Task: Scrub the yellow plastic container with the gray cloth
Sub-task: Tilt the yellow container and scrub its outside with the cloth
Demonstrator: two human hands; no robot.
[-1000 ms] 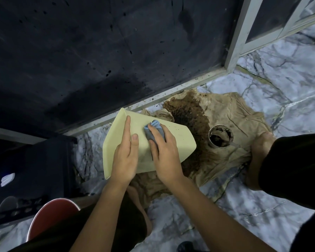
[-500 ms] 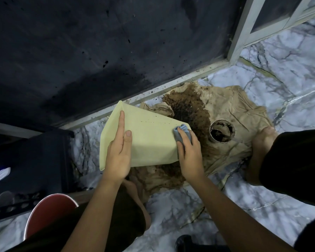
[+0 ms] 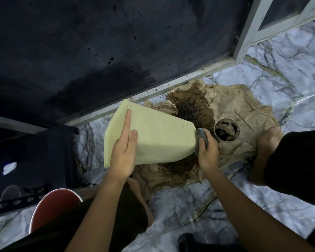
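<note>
While the left hand (image 3: 123, 157) grips the yellow container (image 3: 158, 140), the right hand (image 3: 207, 155) clutches the gray cloth (image 3: 201, 138).

No words, labels, brand names, numbers or signs can be read anywhere. The yellow plastic container (image 3: 158, 140) carries only a faint row of tiny dark specks across its side, which form no letters.
</note>
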